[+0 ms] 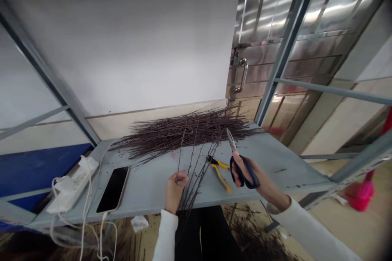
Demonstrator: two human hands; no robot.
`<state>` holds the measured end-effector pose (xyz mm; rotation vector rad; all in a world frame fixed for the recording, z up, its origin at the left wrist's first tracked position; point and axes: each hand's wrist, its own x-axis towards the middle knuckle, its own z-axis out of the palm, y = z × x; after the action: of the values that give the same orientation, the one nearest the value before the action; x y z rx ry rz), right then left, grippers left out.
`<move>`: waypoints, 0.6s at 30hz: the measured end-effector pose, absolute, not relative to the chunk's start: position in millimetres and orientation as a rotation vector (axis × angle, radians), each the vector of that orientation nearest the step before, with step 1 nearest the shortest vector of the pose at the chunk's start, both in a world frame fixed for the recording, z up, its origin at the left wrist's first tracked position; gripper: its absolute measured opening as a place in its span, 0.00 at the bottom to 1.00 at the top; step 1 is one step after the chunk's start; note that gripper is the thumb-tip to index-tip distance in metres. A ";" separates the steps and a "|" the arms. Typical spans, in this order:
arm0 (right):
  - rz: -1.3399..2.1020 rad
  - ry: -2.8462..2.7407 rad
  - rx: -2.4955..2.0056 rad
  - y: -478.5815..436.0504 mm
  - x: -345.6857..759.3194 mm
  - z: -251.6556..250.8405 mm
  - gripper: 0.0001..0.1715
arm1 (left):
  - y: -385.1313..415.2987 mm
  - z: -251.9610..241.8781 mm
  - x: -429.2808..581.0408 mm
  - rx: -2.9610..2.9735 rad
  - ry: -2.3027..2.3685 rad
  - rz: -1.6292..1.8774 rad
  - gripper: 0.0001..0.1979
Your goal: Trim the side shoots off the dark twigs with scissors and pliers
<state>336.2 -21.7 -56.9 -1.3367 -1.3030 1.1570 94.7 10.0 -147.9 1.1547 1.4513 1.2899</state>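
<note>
Centrally, the left hand (175, 193) closes on a few long twigs (190, 183), held upright; the right hand (245, 168) wraps blue-handled scissors (251, 174). Most material remains in the twig heap (183, 130) on the tabletop (269, 167), with loose twigs (251, 232) on the floor (337, 220).

No legible text, label, brand, number or sign can be made out on the scissors (243, 172), the pliers (219, 164), the smartphone (112, 189) or the power strip (72, 185)
</note>
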 end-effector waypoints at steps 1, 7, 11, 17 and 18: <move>1.171 -1.311 -1.323 -22.9 337.4 -57.2 0.31 | 10.0 -148.3 94.4 1.157 1.451 1.273 0.13; 1.234 -1.336 -1.253 -25.7 342.5 -58.8 0.32 | 5.9 -145.7 94.5 1.132 1.346 1.244 0.13; 1.282 -1.389 -1.232 -27.3 343.7 -55.3 0.32 | -1.0 -134.0 90.2 1.029 1.274 1.214 0.19; 1.284 -1.476 -1.255 -37.9 336.8 -48.0 0.32 | 1.2 -104.2 74.6 0.934 1.140 1.056 0.17; 1.291 -1.460 -1.259 -40.2 334.5 -48.4 0.31 | 2.7 -100.7 72.4 0.920 1.120 1.046 0.17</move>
<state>334.5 -40.2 -48.4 -1.2594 -1.4605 1.2907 72.4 2.7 -100.7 0.9203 1.1203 1.0464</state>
